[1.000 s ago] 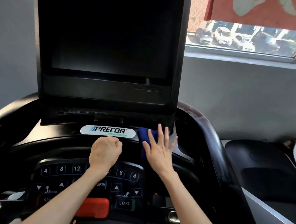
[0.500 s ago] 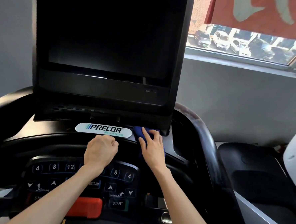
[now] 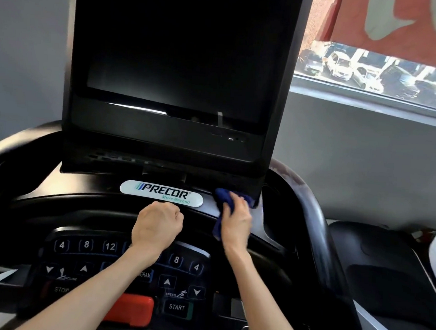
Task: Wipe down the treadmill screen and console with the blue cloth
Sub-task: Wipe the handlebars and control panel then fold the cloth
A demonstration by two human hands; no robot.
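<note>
The treadmill's dark screen (image 3: 177,60) rises over the black console (image 3: 57,188), which carries a white Precor badge (image 3: 161,193). My right hand (image 3: 236,222) grips the blue cloth (image 3: 222,195) and presses it on the console just right of the badge, under the screen's lower right corner. Most of the cloth is bunched under my fingers, with a strip hanging down at the palm's left. My left hand (image 3: 157,227) is a closed fist resting on the console rim below the badge, holding nothing.
A keypad (image 3: 87,246) with number, arrow, START and STOP keys and a red stop bar (image 3: 129,310) lies under my forearms. A curved black handrail (image 3: 310,221) runs down the right side. Another machine (image 3: 384,264) stands to the right, below a window (image 3: 370,72).
My right hand went from fingers spread flat over the cloth to gripping it, bunched, against the console. My left fist stayed put. The camera shifted slightly.
</note>
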